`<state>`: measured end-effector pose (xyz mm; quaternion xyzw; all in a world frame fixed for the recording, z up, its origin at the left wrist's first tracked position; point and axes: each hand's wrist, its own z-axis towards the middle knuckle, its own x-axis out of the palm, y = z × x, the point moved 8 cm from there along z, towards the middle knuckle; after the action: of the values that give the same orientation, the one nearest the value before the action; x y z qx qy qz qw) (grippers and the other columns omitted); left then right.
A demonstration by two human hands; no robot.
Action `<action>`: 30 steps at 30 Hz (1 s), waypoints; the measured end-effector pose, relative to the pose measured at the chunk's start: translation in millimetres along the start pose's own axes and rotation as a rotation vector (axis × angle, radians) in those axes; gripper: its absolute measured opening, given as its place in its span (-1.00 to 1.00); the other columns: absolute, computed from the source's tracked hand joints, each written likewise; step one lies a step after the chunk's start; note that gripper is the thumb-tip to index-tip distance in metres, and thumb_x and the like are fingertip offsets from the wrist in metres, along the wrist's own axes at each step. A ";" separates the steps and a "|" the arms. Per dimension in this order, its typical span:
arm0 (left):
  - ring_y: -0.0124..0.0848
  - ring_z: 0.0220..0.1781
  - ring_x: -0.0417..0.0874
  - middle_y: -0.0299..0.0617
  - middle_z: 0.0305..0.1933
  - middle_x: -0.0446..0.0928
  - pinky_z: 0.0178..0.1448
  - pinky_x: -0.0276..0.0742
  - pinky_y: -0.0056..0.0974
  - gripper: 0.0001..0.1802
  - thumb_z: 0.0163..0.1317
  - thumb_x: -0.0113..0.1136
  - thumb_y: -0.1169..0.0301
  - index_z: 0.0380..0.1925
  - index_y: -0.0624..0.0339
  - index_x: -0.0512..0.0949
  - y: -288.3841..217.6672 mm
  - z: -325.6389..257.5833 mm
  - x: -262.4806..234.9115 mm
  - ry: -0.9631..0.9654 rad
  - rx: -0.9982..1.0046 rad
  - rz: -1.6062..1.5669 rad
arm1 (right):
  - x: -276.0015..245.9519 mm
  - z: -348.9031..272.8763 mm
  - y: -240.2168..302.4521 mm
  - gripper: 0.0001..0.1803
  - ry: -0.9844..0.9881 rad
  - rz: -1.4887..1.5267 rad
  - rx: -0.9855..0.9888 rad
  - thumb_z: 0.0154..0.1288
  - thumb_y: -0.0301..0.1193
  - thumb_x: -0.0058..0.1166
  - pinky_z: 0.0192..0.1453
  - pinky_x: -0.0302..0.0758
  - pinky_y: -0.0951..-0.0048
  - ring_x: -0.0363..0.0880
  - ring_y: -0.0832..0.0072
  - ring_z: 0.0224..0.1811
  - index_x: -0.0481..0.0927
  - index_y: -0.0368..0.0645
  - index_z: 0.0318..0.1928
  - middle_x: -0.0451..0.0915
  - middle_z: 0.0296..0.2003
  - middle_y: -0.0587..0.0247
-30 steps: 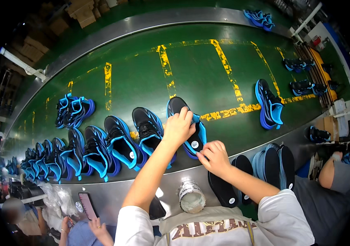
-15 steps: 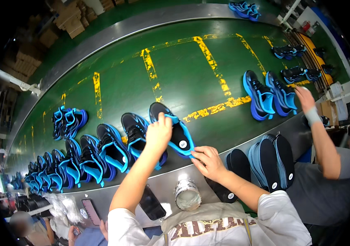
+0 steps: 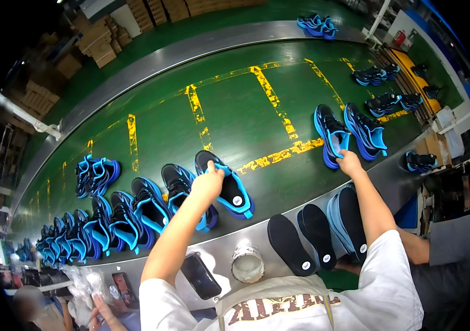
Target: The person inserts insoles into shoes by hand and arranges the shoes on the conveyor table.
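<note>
My left hand is closed on the tongue and collar of a black sneaker with bright blue lining and sole. A black insole with a white round label shows inside that sneaker. Farther right, my right hand pinches the heel collar of another such sneaker, whose inside looks pale. Its mate stands just to the right. Left of my left hand, a row of matching sneakers extends along the belt's near edge.
Black insoles lie on the metal ledge beside an insole stack. A jar and a phone rest nearby. More sneakers stand on the green belt. A co-worker's grey sleeve is at the right.
My right hand has left the first sneaker's heel and moved right to another sneaker's heel. The co-worker's hand has drawn back from the belt. Insoles on the ledge now lie more spread out.
</note>
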<state>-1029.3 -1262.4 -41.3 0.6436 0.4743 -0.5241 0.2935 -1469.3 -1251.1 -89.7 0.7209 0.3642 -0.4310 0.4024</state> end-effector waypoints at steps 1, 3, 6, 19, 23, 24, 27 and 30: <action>0.03 -0.24 0.57 0.18 0.13 0.29 -0.22 0.51 -0.12 -0.83 0.10 -0.05 0.45 -0.38 0.34 0.44 16.4 -7.1 -8.3 -0.077 0.045 -0.181 | 3.3 -8.2 38.3 -0.67 -0.037 -0.032 -0.071 0.06 -0.25 0.05 0.03 0.35 0.15 0.47 0.07 -0.10 0.51 -0.13 -0.17 0.53 -0.27 -0.06; 0.02 -0.17 0.52 -0.01 0.03 0.44 -0.13 0.41 -0.11 -0.80 0.13 0.01 0.40 -0.46 0.38 0.41 29.3 -20.0 -29.3 -0.101 0.005 -0.657 | 7.5 -35.5 92.1 -0.74 -0.081 -0.004 -0.159 0.07 -0.26 0.05 -0.07 0.41 0.17 0.52 0.05 -0.23 0.53 -0.15 -0.29 0.56 -0.40 -0.03; -0.49 -0.58 0.43 0.00 -0.07 0.51 -0.54 0.32 -0.41 -0.82 0.10 0.02 0.42 -0.59 0.30 0.43 55.8 -38.7 -29.6 -0.253 -0.179 -1.357 | 39.0 -84.0 148.0 -0.75 -0.014 -0.044 -0.297 0.09 -0.25 0.02 -0.04 0.37 0.08 0.53 0.11 -0.28 0.53 -0.12 -0.28 0.56 -0.42 0.00; -0.61 -0.68 0.13 -0.45 -0.69 0.12 -0.60 0.00 -0.50 -0.79 0.05 0.14 0.33 -0.51 0.03 0.27 31.3 -34.5 -56.5 -0.523 -0.177 -1.758 | 94.2 -238.9 23.8 -0.28 -0.108 -0.047 -0.210 0.03 -0.11 0.11 0.16 0.22 0.10 0.23 -0.08 0.12 0.23 -0.07 0.20 0.20 0.12 -0.22; -0.35 -0.57 0.42 -0.19 -0.56 0.33 -0.50 0.33 -0.33 -0.57 -0.02 0.25 0.29 -0.17 0.17 0.35 -37.9 -11.0 -76.8 -0.700 0.153 -0.748 | 97.8 -267.7 -18.9 -0.25 -0.016 0.065 -0.092 0.01 -0.11 0.14 0.14 0.27 0.18 0.25 -0.11 0.11 0.22 -0.12 0.20 0.20 0.11 -0.29; -0.26 -0.50 0.47 -0.13 -0.48 0.36 -0.44 0.40 -0.26 -0.47 -0.05 0.27 0.28 -0.07 0.16 0.32 -55.0 -3.0 -65.4 -0.663 0.221 -0.545 | 97.9 -273.1 -26.8 -0.26 0.002 0.128 -0.066 -0.01 -0.13 0.17 0.13 0.29 0.21 0.27 -0.09 0.09 0.27 -0.15 0.18 0.24 0.08 -0.27; -0.14 -0.39 0.55 -0.07 -0.33 0.39 -0.33 0.50 -0.17 -0.25 -0.14 0.31 0.24 0.10 0.10 0.22 -89.3 16.8 -29.0 -0.421 0.279 -0.139 | 73.8 -276.2 -21.0 -0.30 -0.020 0.224 -0.093 -0.07 -0.17 0.24 0.09 0.32 0.24 0.34 -0.03 0.03 0.36 -0.20 0.10 0.31 0.01 -0.22; -0.13 -0.39 0.55 -0.08 -0.33 0.40 -0.34 0.49 -0.14 -0.44 0.04 0.15 0.23 0.06 0.09 0.25 -87.2 35.6 -15.4 -0.390 0.244 -0.053 | 16.5 -272.7 16.0 -0.42 -0.105 0.320 -0.125 -0.12 -0.24 0.31 0.01 0.37 0.31 0.44 0.11 -0.10 0.51 -0.25 -0.06 0.42 -0.13 -0.09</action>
<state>-1123.5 -1265.3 -26.1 0.5481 0.3584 -0.6997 0.2855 -1359.8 -1010.9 -17.4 0.7199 0.2493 -0.3748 0.5282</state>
